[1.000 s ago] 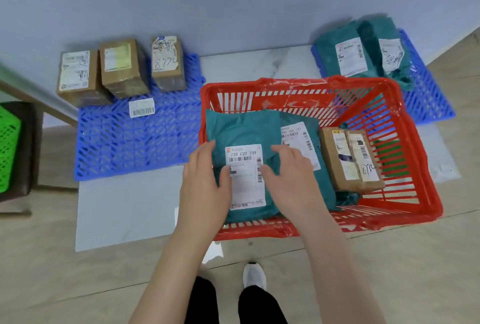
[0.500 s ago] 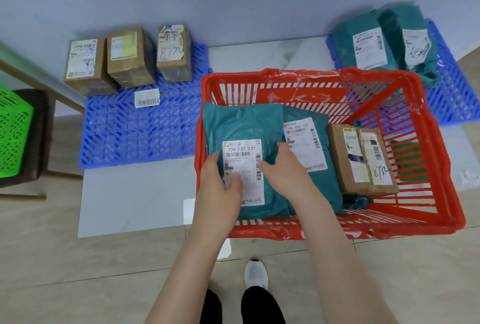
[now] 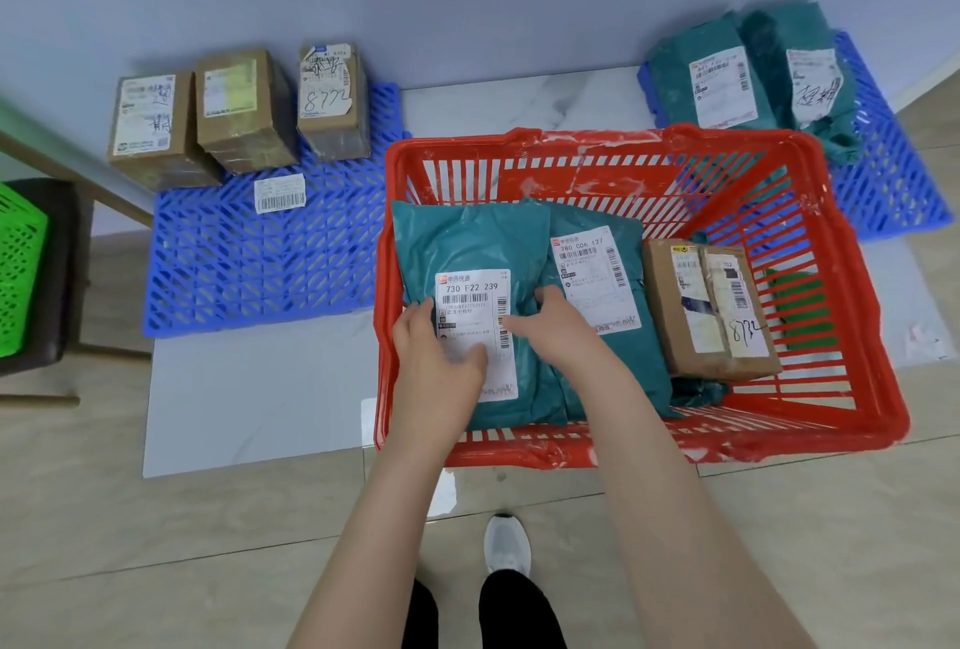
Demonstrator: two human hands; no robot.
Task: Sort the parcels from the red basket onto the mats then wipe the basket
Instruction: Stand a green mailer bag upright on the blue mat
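The red basket (image 3: 878, 378) stands on the floor and holds two teal parcel bags and a cardboard box (image 3: 701, 310). My left hand (image 3: 441, 362) grips the near-left side of the left teal bag (image 3: 467, 243), thumb lying on its white label. My right hand (image 3: 556, 331) grips the same bag's right edge, fingers tucked between it and the second teal bag (image 3: 623, 362). The left blue mat (image 3: 249, 274) carries three cardboard boxes (image 3: 239, 113). On the right blue mat (image 3: 893, 201) lie two teal bags (image 3: 748, 71).
A loose barcode label (image 3: 279, 194) lies on the left mat. A green basket (image 3: 18, 274) sits on a dark stool at the far left. A green item (image 3: 800, 305) shows through the red basket's right side. The wall is close behind the mats.
Both hands slid nearer along the left teal bag and closed on its sides. The view shifted slightly left.
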